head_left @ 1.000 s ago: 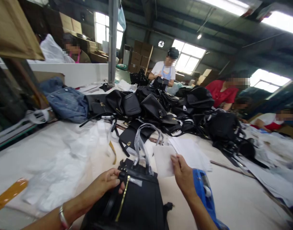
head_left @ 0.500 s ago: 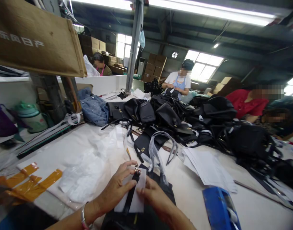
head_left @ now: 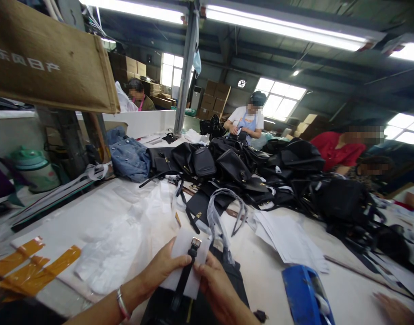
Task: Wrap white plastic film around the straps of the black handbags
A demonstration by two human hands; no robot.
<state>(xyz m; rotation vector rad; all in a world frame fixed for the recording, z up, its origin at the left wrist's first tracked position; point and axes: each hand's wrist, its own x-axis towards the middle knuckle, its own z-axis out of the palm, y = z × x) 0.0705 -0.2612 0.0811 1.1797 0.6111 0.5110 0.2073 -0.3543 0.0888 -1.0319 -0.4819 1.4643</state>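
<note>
The white sheet (head_left: pixel 193 283), which a second earlier was held in the right hand clear of the strap, now lay behind the buckled black strap (head_left: pixel 183 280), with the metal buckle (head_left: pixel 195 244) near its upper edge. This indicated, in the inspector's judgement, that the backing was placed and the work had reached alignment; whether it was fastened could not be determined.

Both hands were clamped on the sheet. The left hand (head_left: pixel 159 268) gripped its left side, thumb against the strap just below the buckle; the right hand (head_left: pixel 216 283) pinched its right margin. Fingers behind the sheet were hidden. Strap and buckle therefore sat between the two thumbs, above the black handbag (head_left: pixel 236 276), toward the near edge of the worktop (head_left: pixel 351 289). The blue tape dispenser (head_left: pixel 300 289) stood apart, right of the bag.
</note>
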